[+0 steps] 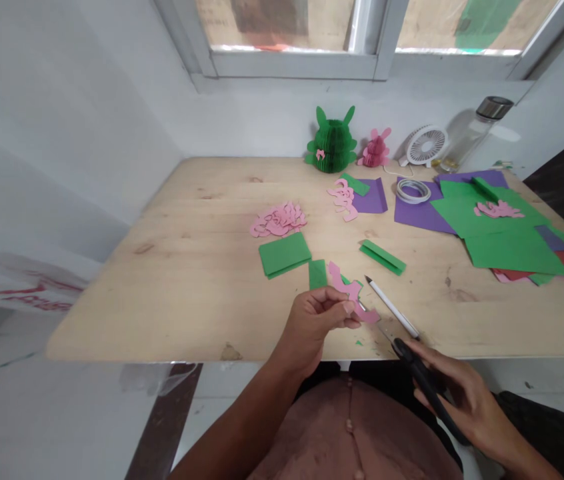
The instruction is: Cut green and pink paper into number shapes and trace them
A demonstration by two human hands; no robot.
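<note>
Between the thumb and fingers of my left hand [319, 317] is a curved piece of pink paper [369, 315], held above the table's front edge. My right hand [467, 393] grips black-handled scissors [425, 380], whose blades point at the lower end of that paper. Just beyond the blades, a white pencil [392, 307] with a dark tip lies slanted on the wood. A small green paper piece [317, 274] and a folded green card [285, 255] rest past my left hand. To their right lies a folded green strip [383, 257].
Pink cutouts [279, 220] are heaped on the wooden table [187, 267]. Green and pink honeycomb paper figures [333, 147] stand by the wall, beside a white fan [426, 145] and a glass bottle [472, 137]. Tape rolls [413, 191] and green sheets [512, 250] lie at the right.
</note>
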